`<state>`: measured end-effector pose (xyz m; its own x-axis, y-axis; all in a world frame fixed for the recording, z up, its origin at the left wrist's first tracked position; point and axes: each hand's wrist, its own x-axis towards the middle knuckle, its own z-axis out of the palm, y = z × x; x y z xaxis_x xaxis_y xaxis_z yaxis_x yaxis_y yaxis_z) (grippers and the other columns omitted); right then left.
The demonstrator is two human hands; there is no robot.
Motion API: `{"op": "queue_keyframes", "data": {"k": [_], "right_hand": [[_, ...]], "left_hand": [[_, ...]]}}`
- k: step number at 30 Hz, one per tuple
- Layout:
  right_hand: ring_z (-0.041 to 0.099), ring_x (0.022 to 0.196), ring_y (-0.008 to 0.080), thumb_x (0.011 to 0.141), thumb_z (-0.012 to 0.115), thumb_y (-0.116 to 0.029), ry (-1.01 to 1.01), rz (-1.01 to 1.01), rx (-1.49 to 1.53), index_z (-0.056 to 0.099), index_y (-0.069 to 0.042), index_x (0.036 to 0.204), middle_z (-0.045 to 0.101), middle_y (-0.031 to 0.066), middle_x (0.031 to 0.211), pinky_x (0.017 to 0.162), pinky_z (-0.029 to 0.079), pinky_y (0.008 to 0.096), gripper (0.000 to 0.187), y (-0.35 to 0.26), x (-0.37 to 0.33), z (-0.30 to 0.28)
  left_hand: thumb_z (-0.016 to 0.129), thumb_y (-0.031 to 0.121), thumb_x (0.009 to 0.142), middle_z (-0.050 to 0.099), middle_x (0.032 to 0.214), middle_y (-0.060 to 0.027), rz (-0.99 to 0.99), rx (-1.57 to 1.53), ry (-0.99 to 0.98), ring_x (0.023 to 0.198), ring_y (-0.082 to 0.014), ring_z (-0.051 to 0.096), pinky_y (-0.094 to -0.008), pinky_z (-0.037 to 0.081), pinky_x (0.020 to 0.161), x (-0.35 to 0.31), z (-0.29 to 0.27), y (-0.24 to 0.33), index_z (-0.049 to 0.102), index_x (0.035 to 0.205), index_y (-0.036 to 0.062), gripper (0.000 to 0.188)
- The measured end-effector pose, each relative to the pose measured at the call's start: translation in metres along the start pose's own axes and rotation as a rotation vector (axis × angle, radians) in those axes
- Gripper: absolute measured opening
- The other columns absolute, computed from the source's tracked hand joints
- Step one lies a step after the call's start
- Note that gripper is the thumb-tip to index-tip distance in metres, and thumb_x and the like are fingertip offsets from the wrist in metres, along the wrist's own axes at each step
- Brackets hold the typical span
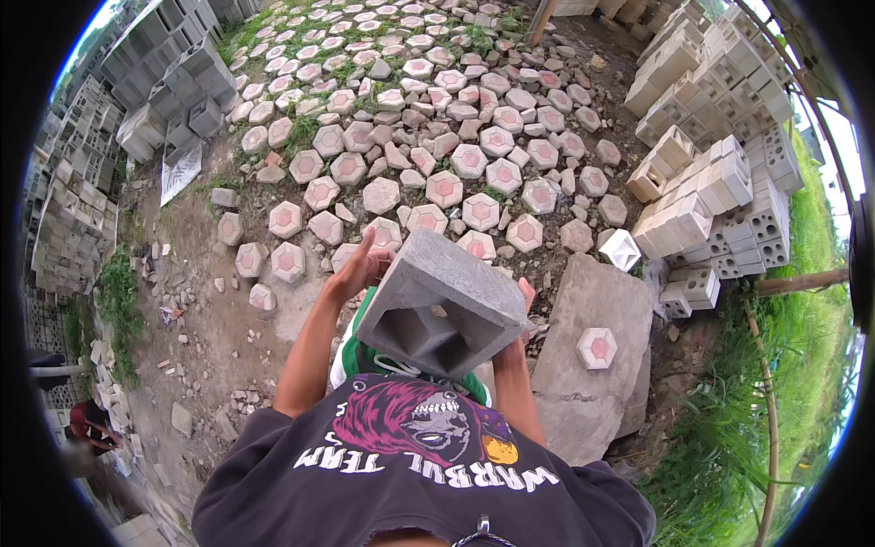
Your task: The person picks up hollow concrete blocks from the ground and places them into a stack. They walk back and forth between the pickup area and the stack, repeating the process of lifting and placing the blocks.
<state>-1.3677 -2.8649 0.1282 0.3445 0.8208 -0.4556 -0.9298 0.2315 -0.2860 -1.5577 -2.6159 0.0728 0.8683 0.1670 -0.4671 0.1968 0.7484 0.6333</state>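
A grey concrete breeze block [460, 273] is held up before my body, tilted, with its hollow, angular opening turned toward me. My left hand [365, 263] presses against its left side, fingers pointing forward along the edge. On the opposite side my right hand [526, 296] grips the block; most of that hand is hidden behind it, with only some fingers showing past the edge. The block is clear of the ground, above my green and white shorts [369, 362].
Hexagonal pavers [444, 189] with reddish centres cover the ground ahead. One paver [597, 348] lies on a flat concrete slab [583, 301] at right. Block stacks stand right [702, 196] and left [77, 214]. Grass [802, 392] borders the right; another person [91, 427] is far left.
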Motion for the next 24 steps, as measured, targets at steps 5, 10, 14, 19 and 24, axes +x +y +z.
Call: {"op": "queue_keyframes", "data": {"k": [5, 10, 14, 19, 24], "right_hand": [[0.058, 0.102, 0.03, 0.085, 0.03, -0.063, -0.038, 0.093, -0.192, 0.051, -0.004, 0.124, 0.058, 0.0156, 0.118, 0.089, 0.047, 0.0424, 0.074, -0.015, 0.073, 0.002], [0.059, 0.099, 0.0273, 0.085, 0.031, -0.059, 0.132, 0.158, -0.26, 0.054, -0.005, 0.121, 0.06, 0.0146, 0.115, 0.085, 0.049, 0.0419, 0.069, -0.028, 0.161, 0.013], [0.058, 0.102, 0.0268, 0.086, 0.03, -0.057, 0.051, 0.176, -0.415, 0.055, -0.005, 0.121, 0.06, 0.0147, 0.116, 0.086, 0.048, 0.0412, 0.067, -0.056, 0.238, 0.022], [0.059, 0.095, 0.0266, 0.088, 0.027, -0.059, 0.074, 0.255, -0.498, 0.056, -0.001, 0.117, 0.061, 0.0136, 0.11, 0.084, 0.047, 0.0396, 0.071, -0.08, 0.31, 0.112], [0.058, 0.098, 0.0282, 0.086, 0.029, -0.061, 0.072, 0.222, -0.56, 0.056, 0.001, 0.119, 0.061, 0.0163, 0.112, 0.085, 0.047, 0.0402, 0.075, -0.102, 0.371, 0.113]], "left_hand": [[0.025, 0.076, 0.086, 0.052, 0.13, -0.0175, -0.036, -0.001, 0.256, 0.116, -0.0297, 0.051, -0.0401, 0.038, 0.101, 0.033, 0.08, 0.065, 0.044, 0.134, -0.002, 0.094], [0.035, 0.061, 0.09, 0.061, 0.115, -0.0159, -0.003, -0.108, 0.167, 0.1, -0.0274, 0.059, -0.0393, 0.047, 0.089, 0.128, -0.026, 0.048, 0.054, 0.123, 0.0001, 0.072], [0.036, 0.056, 0.089, 0.064, 0.105, -0.0129, -0.106, -0.184, 0.193, 0.091, -0.0249, 0.062, -0.0382, 0.05, 0.08, 0.168, -0.038, 0.098, 0.06, 0.113, 0.0057, 0.061], [0.039, 0.057, 0.084, 0.065, 0.092, -0.0097, -0.08, -0.208, 0.272, 0.075, -0.022, 0.061, -0.0356, 0.05, 0.068, 0.2, -0.072, 0.181, 0.063, 0.1, 0.0085, 0.056], [0.04, 0.057, 0.08, 0.065, 0.092, -0.0136, -0.128, -0.165, 0.283, 0.073, -0.0264, 0.059, -0.039, 0.048, 0.067, 0.232, -0.08, 0.237, 0.063, 0.102, 0.0052, 0.061]]}}
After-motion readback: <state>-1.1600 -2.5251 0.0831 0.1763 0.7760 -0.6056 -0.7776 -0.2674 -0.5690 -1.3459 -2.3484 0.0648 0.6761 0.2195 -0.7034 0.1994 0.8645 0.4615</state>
